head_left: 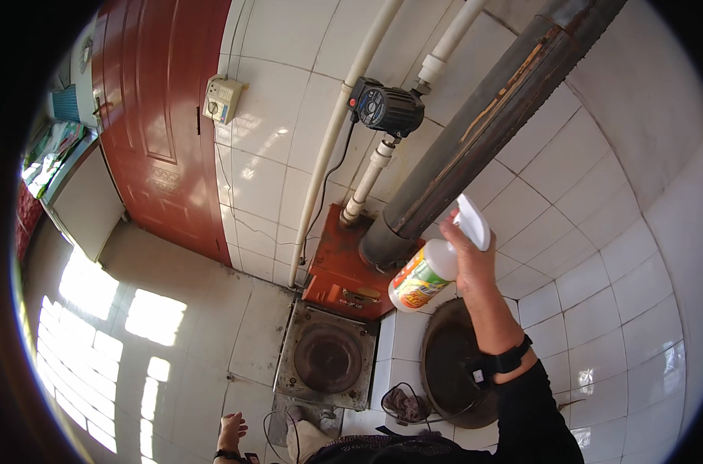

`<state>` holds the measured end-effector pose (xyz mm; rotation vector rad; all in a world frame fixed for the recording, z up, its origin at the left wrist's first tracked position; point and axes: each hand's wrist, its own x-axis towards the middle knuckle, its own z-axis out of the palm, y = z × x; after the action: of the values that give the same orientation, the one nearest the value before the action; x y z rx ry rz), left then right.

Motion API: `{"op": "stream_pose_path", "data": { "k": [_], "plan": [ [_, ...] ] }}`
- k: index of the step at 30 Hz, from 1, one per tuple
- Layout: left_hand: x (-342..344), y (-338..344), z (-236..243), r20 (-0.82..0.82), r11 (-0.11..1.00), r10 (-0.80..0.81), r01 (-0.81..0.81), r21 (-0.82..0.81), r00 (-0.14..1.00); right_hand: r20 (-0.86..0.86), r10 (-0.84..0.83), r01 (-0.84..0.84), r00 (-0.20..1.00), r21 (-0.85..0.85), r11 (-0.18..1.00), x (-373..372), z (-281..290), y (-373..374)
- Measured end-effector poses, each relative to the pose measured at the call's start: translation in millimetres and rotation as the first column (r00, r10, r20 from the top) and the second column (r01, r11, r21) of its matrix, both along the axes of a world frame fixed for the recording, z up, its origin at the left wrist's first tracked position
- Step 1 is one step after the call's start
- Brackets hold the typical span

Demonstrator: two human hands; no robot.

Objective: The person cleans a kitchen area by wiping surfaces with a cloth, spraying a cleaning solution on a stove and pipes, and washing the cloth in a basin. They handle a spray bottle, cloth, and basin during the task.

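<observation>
My right hand (473, 251) is closed around the neck of a white spray bottle (419, 278) with a colourful green, yellow and red label. Its white trigger head (471, 222) sticks up above my fingers, and the bottle leans with its base toward the stove. Behind the bottle is a rust-red metal stove body (340, 263), from which a thick dark flue pipe (452, 147) rises to the upper right. At the lower edge hangs my left hand (233, 427), holding nothing, its fingers loosely bent and apart.
A square stove top with a round plate (328, 357) lies below the red body. Beside it, a large dark wok (452, 363) is set in a white-tiled counter, near a grey rag (404, 405). A black pump (386, 108) sits on white pipes. A red door (162, 116) stands at left.
</observation>
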<state>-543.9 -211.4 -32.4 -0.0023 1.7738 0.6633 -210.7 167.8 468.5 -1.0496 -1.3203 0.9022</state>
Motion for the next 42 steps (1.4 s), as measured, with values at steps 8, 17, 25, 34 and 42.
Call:
{"op": "stream_pose_path", "data": {
  "k": [8,17,25,34,42],
  "plan": [
    [-11.2,-25.1,-6.1,0.063,0.998,0.036,-0.032,-0.050,0.997,-0.079,-0.118,0.130,0.990,0.168,0.977,-69.6,-30.2,80.0],
    [-9.9,-144.5,-19.5,0.244,0.946,0.310,-0.324,0.018,0.919,-0.101,-0.247,0.248,0.964,0.004,0.969,-82.9,-51.4,96.7],
    [-4.8,-143.3,-45.3,0.150,0.900,0.148,-0.195,0.389,0.978,-0.069,-0.215,0.220,0.974,0.065,0.973,-86.1,-84.3,104.6],
    [-15.6,-121.9,-30.3,0.192,0.943,0.296,-0.318,0.101,0.936,-0.008,0.006,-0.005,1.000,0.026,1.000,-127.4,-103.6,106.4],
    [-22.1,-148.0,-43.5,0.352,0.871,0.391,-0.465,0.157,0.851,-0.114,0.038,-0.049,0.993,-0.101,0.994,-140.5,-70.6,98.9]
  ]
}}
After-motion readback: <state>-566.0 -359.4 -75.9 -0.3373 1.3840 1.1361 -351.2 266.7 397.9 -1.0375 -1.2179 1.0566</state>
